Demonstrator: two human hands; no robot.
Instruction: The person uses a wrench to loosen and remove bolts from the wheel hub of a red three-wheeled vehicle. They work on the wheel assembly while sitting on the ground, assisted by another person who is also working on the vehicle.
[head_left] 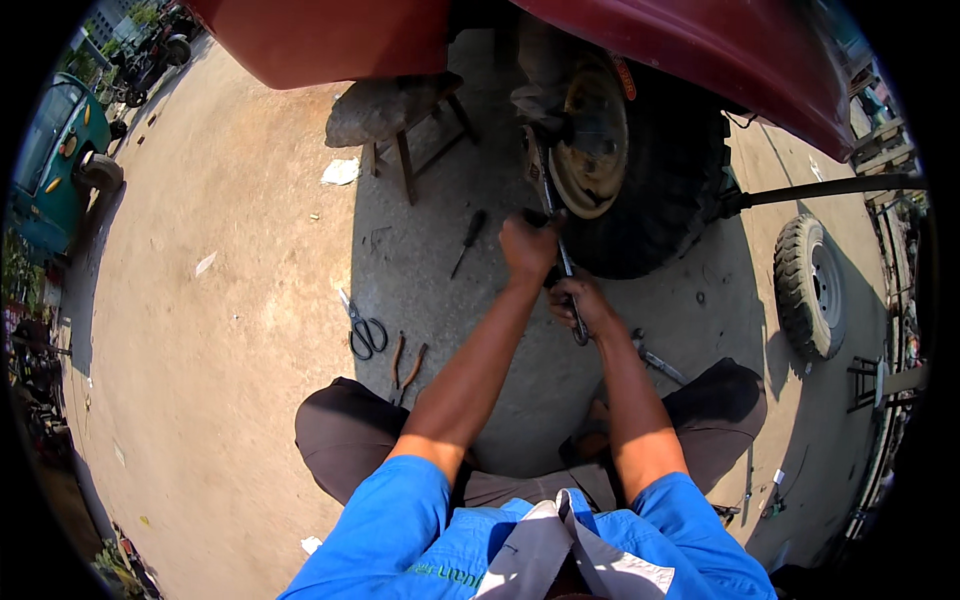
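Observation:
Both my hands are closed on a long metal wrench (547,178) that points away from me toward a wheel with a dull yellow rim (590,150) and a black tyre (665,190). My left hand (530,245) grips around the middle of the shaft. My right hand (582,302) is wrapped around it nearer to me, close to the end. The wrench's far end lies in shadow beside the hub, so its contact there is unclear. A greyish, cloth-like shape (540,95) is just above that end; I cannot make out what it is.
Scissors (363,328), pliers (408,365) and a screwdriver (470,240) lie on the ground at left. A metal tool (660,362) is beside my right knee. A low stool (405,165) stands ahead, under red bodywork (340,35). A loose wheel (808,288) is at right.

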